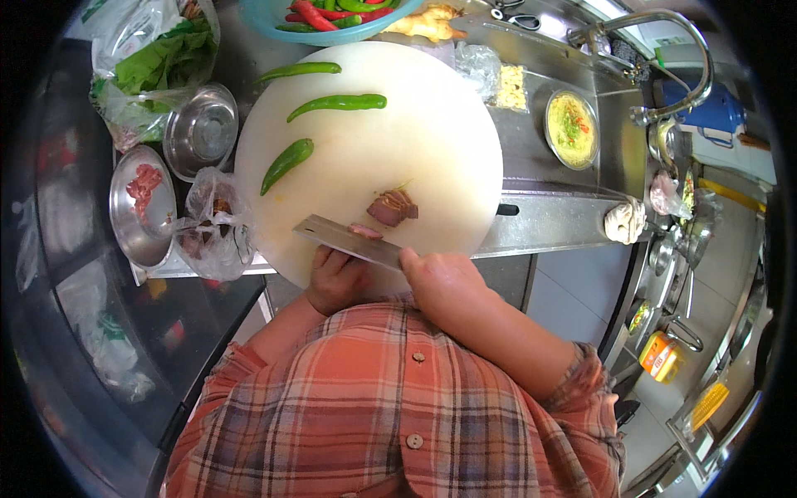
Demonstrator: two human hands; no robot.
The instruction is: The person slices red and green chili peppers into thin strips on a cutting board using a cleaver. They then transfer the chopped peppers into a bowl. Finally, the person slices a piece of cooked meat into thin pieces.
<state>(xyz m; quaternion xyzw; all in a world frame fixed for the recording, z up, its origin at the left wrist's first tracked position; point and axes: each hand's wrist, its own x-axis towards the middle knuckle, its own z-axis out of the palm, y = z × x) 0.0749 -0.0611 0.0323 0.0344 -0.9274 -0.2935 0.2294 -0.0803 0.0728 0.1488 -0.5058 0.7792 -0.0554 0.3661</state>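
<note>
My right hand (445, 280) grips a wide steel cleaver (348, 239), its blade slanting to the left over a round white cutting board (436, 143). Close behind the blade, on the side toward me, my left hand (336, 280) has its fingers curled; the blade hides whatever is under them. A thin slice of meat (365, 231) lies against the far face of the blade. Just beyond it, a small pile of sliced dark reddish meat (392, 206) rests on the board. Three green chili peppers, among them a short one (286, 165), lie farther left and back.
At the back stands a blue bowl (255, 18) of red and green peppers, beside ginger (429, 23). Left are a steel bowl (208, 127), a steel dish (121, 205) with raw meat and plastic bags (215, 261). A sink (616, 149) with a faucet (707, 68) is right.
</note>
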